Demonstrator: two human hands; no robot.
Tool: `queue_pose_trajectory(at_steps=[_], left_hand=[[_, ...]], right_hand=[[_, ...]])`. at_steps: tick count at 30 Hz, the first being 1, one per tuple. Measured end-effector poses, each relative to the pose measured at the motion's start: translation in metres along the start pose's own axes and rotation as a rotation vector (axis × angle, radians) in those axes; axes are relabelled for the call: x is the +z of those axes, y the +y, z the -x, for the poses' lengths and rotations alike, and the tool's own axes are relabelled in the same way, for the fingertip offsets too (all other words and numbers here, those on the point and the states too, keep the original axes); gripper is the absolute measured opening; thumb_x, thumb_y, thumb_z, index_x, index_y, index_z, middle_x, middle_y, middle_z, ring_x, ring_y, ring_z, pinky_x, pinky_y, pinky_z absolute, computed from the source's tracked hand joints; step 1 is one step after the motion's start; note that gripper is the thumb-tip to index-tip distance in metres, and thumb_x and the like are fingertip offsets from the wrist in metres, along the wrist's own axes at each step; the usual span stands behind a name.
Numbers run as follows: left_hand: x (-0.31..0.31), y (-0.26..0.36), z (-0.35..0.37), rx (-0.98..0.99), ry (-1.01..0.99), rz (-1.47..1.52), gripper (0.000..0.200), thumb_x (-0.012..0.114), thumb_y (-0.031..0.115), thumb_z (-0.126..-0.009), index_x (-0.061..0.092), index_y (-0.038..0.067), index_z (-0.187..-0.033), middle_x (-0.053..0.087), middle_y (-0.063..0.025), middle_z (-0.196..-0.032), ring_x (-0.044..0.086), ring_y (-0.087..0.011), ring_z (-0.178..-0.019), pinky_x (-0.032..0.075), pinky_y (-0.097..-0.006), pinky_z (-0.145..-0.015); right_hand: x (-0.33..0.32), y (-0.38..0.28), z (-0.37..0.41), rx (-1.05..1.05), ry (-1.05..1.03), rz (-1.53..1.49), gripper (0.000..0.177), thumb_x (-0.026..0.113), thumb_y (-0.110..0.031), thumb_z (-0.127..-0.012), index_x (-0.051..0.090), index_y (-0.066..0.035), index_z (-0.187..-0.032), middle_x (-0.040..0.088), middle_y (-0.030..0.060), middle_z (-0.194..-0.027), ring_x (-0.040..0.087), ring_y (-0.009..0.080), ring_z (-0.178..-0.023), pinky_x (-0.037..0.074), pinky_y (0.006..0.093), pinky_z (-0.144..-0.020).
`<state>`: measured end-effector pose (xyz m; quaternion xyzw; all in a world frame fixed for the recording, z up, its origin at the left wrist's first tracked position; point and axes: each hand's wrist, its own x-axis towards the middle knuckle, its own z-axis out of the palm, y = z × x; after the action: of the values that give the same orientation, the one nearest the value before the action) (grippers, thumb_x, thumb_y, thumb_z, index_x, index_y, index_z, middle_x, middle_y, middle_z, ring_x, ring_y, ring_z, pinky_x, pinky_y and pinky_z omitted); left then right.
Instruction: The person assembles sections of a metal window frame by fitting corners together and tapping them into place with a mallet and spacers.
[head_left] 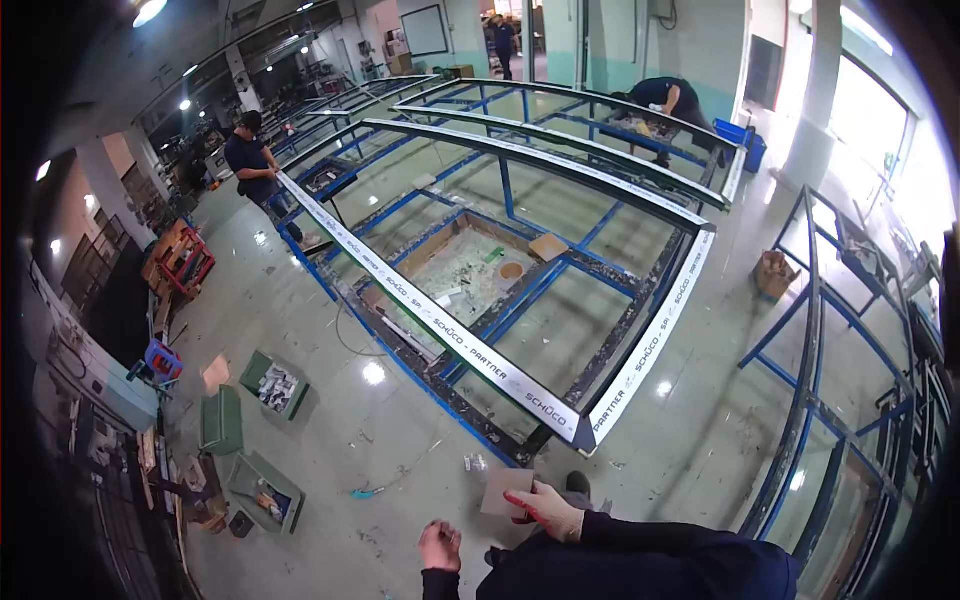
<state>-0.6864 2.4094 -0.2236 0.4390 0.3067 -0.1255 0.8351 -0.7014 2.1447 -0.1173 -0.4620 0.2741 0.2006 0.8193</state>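
My right hand (552,512), in a pale glove with red on the fingers, grips a flat, square, grey-beige piece (503,492) by its right edge. Whether that piece is card, sanding sheet or something else I cannot make out. Lower and to the left, my left hand (440,547) is held in front of my body with its fingers curled in. Anything inside those fingers is hidden. Just ahead lies the near corner of a large frame (455,338), its white protective film printed with lettering. Blue metal stands (400,375) carry it.
Green bins (268,492) with small parts stand on the floor at left. A thin hose with a blue end (365,493) lies nearby. One person (250,165) stands at the frame's far left; another (675,100) bends over at the back. More blue racks (820,300) stand right.
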Motion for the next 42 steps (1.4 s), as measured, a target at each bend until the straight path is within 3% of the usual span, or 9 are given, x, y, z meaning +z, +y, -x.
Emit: queue_pose_trajectory(at_steps=[4, 7, 9, 10, 12, 18, 19, 32, 42], left_hand=[[-0.141, -0.002, -0.026, -0.176, -0.208, 0.061, 0.007, 0.059, 0.015, -0.092, 0.059, 0.012, -0.098, 0.057, 0.0009, -0.085, 0.057, -0.0140, -0.078, 0.049, -0.0320, -0.075], [-0.190, -0.015, -0.031, -0.198, -0.152, -0.039, 0.014, 0.062, 0.027, -0.096, 0.059, 0.015, -0.090, 0.057, -0.0035, -0.083, 0.056, -0.0205, -0.081, 0.048, -0.0384, -0.073], [-0.188, -0.018, -0.022, -0.251, 0.014, 0.019, 0.009, 0.060, 0.019, -0.093, 0.059, 0.013, -0.100, 0.058, -0.0013, -0.087, 0.057, -0.0169, -0.083, 0.049, -0.0363, -0.077], [-0.186, -0.012, -0.014, -0.273, 0.101, 0.045, 0.013, 0.058, 0.015, -0.092, 0.060, 0.012, -0.105, 0.059, -0.0002, -0.089, 0.058, -0.0151, -0.084, 0.049, -0.0353, -0.079], [-0.198, -0.012, -0.016, -0.268, 0.016, 0.048, 0.021, 0.059, 0.017, -0.092, 0.058, 0.013, -0.112, 0.060, -0.0018, -0.095, 0.059, -0.0174, -0.090, 0.049, -0.0387, -0.081], [-0.179, 0.017, -0.011, -0.240, 0.057, -0.123, 0.024, 0.062, 0.026, -0.093, 0.058, 0.014, -0.113, 0.059, -0.0027, -0.101, 0.058, -0.0189, -0.094, 0.048, -0.0405, -0.083], [-0.168, 0.029, -0.005, -0.249, 0.049, -0.099, 0.014, 0.060, 0.022, -0.097, 0.056, 0.016, -0.085, 0.051, -0.0011, -0.077, 0.051, -0.0179, -0.074, 0.045, -0.0346, -0.069], [-0.189, 0.043, -0.013, -0.227, 0.022, -0.096, 0.012, 0.060, 0.020, -0.096, 0.057, 0.017, -0.085, 0.054, 0.0008, -0.079, 0.053, -0.0167, -0.076, 0.045, -0.0342, -0.071], [-0.206, 0.039, -0.023, -0.277, -0.051, -0.162, 0.010, 0.061, 0.023, -0.097, 0.058, 0.015, -0.090, 0.058, 0.0001, -0.086, 0.054, -0.0196, -0.083, 0.046, -0.0371, -0.075]], right_hand=[[0.028, 0.032, 0.014, -0.068, -0.016, 0.169, 0.048, 0.070, -0.035, -0.095, 0.058, -0.005, -0.131, 0.066, 0.0014, -0.110, 0.061, 0.0109, -0.087, 0.055, 0.0308, -0.077], [0.049, 0.054, 0.012, -0.072, 0.068, 0.150, 0.047, 0.070, -0.033, -0.095, 0.059, -0.004, -0.131, 0.066, 0.0017, -0.106, 0.058, 0.0099, -0.081, 0.055, 0.0302, -0.076], [0.061, 0.063, 0.012, -0.085, 0.112, 0.123, 0.046, 0.070, -0.032, -0.095, 0.059, -0.004, -0.130, 0.066, 0.0018, -0.105, 0.056, 0.0093, -0.078, 0.055, 0.0298, -0.075], [0.065, 0.068, 0.011, -0.089, 0.118, 0.120, 0.046, 0.070, -0.032, -0.096, 0.059, -0.004, -0.130, 0.066, 0.0024, -0.109, 0.059, 0.0107, -0.085, 0.056, 0.0300, -0.076], [0.072, 0.071, 0.010, -0.100, 0.120, 0.115, 0.046, 0.070, -0.031, -0.096, 0.058, -0.004, -0.131, 0.067, 0.0037, -0.117, 0.065, 0.0135, -0.099, 0.057, 0.0305, -0.079], [0.084, 0.075, 0.011, -0.162, 0.210, -0.022, 0.038, 0.067, -0.026, -0.098, 0.060, -0.007, -0.130, 0.067, 0.0017, -0.115, 0.064, 0.0140, -0.099, 0.057, 0.0317, -0.078], [0.083, 0.079, 0.010, -0.164, 0.230, -0.030, 0.038, 0.067, -0.026, -0.098, 0.060, -0.008, -0.130, 0.067, 0.0016, -0.116, 0.064, 0.0141, -0.099, 0.056, 0.0319, -0.079], [0.091, 0.079, 0.021, -0.156, 0.277, -0.025, 0.041, 0.064, -0.029, -0.100, 0.057, -0.009, -0.134, 0.064, 0.0024, -0.122, 0.061, 0.0176, -0.108, 0.055, 0.0365, -0.086], [0.083, 0.085, 0.014, -0.175, 0.311, -0.099, 0.040, 0.066, -0.028, -0.098, 0.059, -0.006, -0.131, 0.065, 0.0037, -0.118, 0.063, 0.0161, -0.101, 0.056, 0.0327, -0.081]])
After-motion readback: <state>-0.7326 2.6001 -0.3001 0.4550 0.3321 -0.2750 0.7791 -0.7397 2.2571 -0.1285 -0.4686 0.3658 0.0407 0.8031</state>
